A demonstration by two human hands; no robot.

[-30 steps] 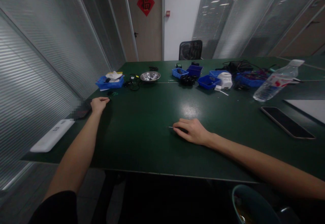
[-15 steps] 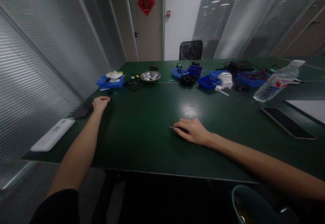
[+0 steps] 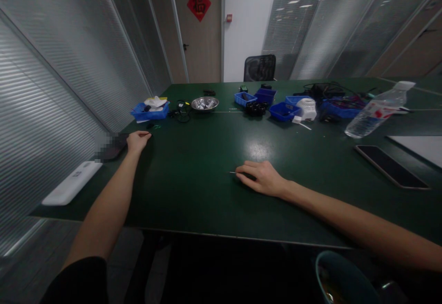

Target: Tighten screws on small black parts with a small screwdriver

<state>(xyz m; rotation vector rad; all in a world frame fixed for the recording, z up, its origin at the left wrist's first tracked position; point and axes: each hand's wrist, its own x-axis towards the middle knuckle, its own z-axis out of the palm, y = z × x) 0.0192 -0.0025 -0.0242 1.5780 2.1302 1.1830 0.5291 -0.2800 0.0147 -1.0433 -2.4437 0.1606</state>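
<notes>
My right hand (image 3: pixel 263 177) rests on the green table (image 3: pixel 186 193), its thumb and index finger pinched on a thin metallic rod (image 3: pixel 232 172) that points left. My left hand (image 3: pixel 138 141) reaches out to the far left of the table. Its fingertips are pressed together near the tabletop, and whatever they grip is too small to name. Just beyond that hand lie small green bits (image 3: pixel 157 127), and behind them stands a blue tray (image 3: pixel 152 114) holding white and yellow packets.
A metal bowl (image 3: pixel 205 105), blue bins (image 3: pixel 283 111) and cables (image 3: pixel 256 108) line the back. On the right are a tilted plastic bottle (image 3: pixel 375 113) and a phone (image 3: pixel 392 166). At left lies a white case (image 3: pixel 73 183); a teal bin (image 3: pixel 345 278) stands below the edge.
My left hand has shifted very slightly to the right. My right hand and the rod have stayed in place.
</notes>
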